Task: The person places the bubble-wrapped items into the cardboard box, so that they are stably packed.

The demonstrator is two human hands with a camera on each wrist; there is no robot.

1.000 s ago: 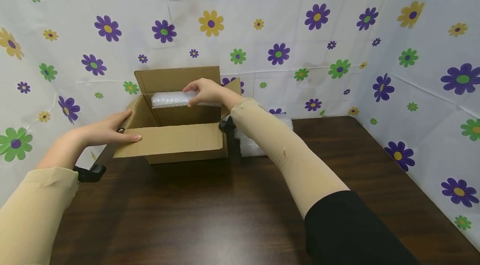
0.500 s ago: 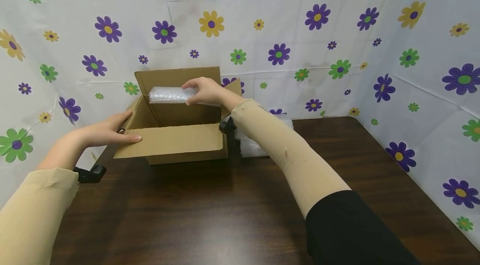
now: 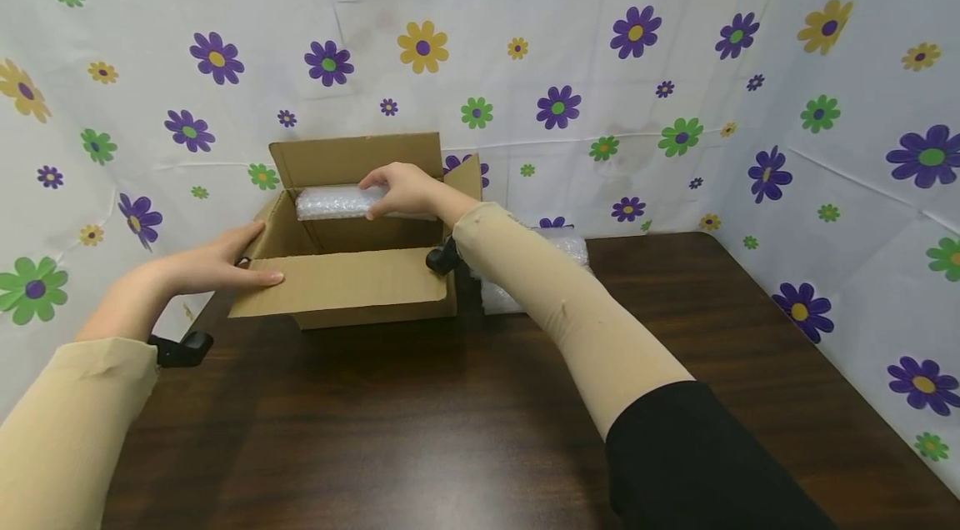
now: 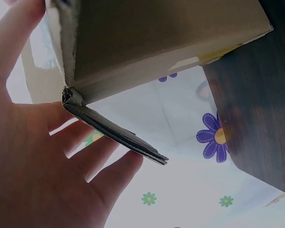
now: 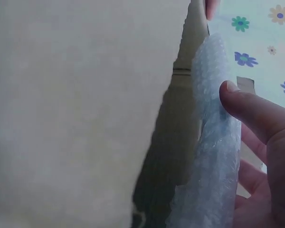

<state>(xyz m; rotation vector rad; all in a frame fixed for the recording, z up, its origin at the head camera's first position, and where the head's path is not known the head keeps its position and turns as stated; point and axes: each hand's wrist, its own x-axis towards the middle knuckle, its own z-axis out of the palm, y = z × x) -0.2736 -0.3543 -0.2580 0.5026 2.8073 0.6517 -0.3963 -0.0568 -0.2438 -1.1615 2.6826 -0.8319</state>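
Observation:
An open cardboard box stands on the table near the back wall, its flaps spread. My right hand grips a bubble-wrapped bundle lying lengthwise in the box mouth by the rear wall. In the right wrist view the thumb presses one side of the bundle while the fingers lie round the other; what is inside the wrap cannot be made out. My left hand holds the box's front left corner, thumb on the front flap and fingers along the outside of the left flap.
More bubble wrap lies right of the box, partly hidden behind my right forearm. A flower-print cloth hangs behind and to the right of the dark wooden table. Each wrist carries a black camera mount.
With my right hand on it, the bubble-wrapped bundle rises slightly, then sinks lower into the box mouth and shifts a little left. My left hand stays at the box corner.

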